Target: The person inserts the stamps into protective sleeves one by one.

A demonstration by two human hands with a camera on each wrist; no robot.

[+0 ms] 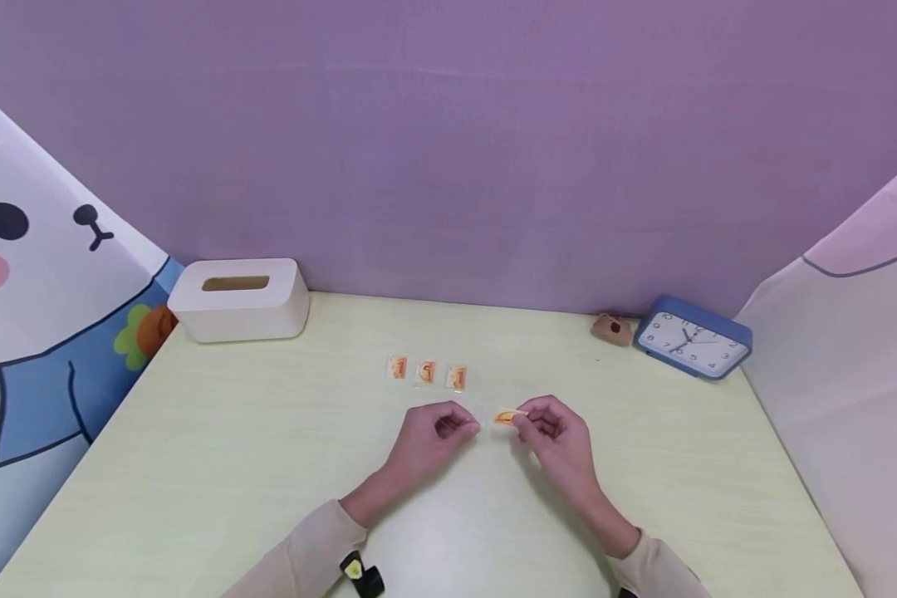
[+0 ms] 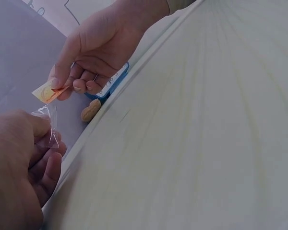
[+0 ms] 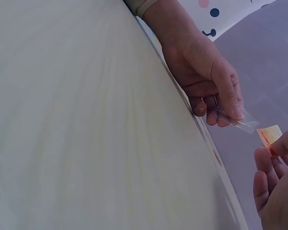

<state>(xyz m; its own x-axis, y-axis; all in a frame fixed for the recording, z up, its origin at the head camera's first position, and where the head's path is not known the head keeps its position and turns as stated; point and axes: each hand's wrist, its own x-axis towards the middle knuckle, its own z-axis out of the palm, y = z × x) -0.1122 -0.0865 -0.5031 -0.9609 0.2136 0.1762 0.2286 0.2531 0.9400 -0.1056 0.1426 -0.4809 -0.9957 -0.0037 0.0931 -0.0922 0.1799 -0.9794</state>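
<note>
Between thumb and fingers my left hand (image 1: 432,438) pinches a small clear plastic bag (image 2: 53,125). Just to its right, my right hand (image 1: 561,440) pinches a small orange and white card (image 1: 508,416) by one edge. In the right wrist view the card (image 3: 269,138) and the bag (image 3: 245,122) are close together but apart. Both hands are above the table. Beyond them, a short row of three small orange-printed cards lies on the table: a left one (image 1: 397,367), a middle one (image 1: 425,372) and a right one (image 1: 456,378), seemingly in clear sleeves.
A white tissue box (image 1: 241,301) stands at the table's back left. At the back right are a blue clock (image 1: 693,337) and a small brown object (image 1: 611,329) beside it. A purple backdrop (image 1: 448,166) rises behind the pale table (image 1: 269,448).
</note>
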